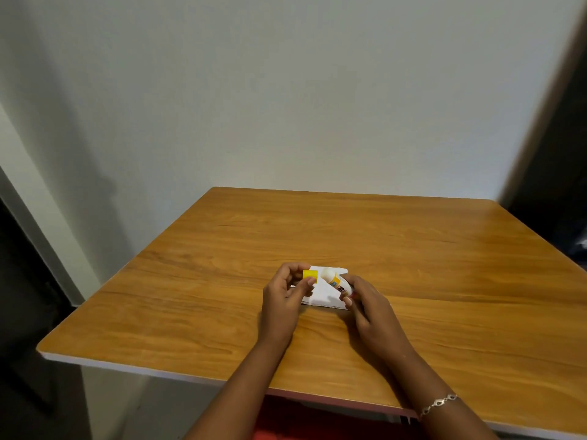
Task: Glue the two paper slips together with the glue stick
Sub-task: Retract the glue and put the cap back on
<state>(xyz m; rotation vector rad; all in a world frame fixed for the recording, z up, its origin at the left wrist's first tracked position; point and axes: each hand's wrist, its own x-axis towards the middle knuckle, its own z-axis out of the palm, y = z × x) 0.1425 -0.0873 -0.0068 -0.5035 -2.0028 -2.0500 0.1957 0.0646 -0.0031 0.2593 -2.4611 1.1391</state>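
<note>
My left hand (287, 296) pinches a small yellow cap (310, 274) between thumb and fingers. My right hand (365, 304) grips the glue stick (336, 282) by its lower end; the stick is tilted, and its uncapped white tip points up-left toward the cap, a small gap apart. Both hands hover over white paper (322, 295) lying flat near the middle of the wooden table (444, 281). The hands hide much of the paper, and I cannot tell the two slips apart.
The table's left edge (127, 268) and near edge (158, 371) are close by. A white wall rises just behind the table's far edge. A bracelet (440, 403) sits on the right wrist. Something red shows below the near edge.
</note>
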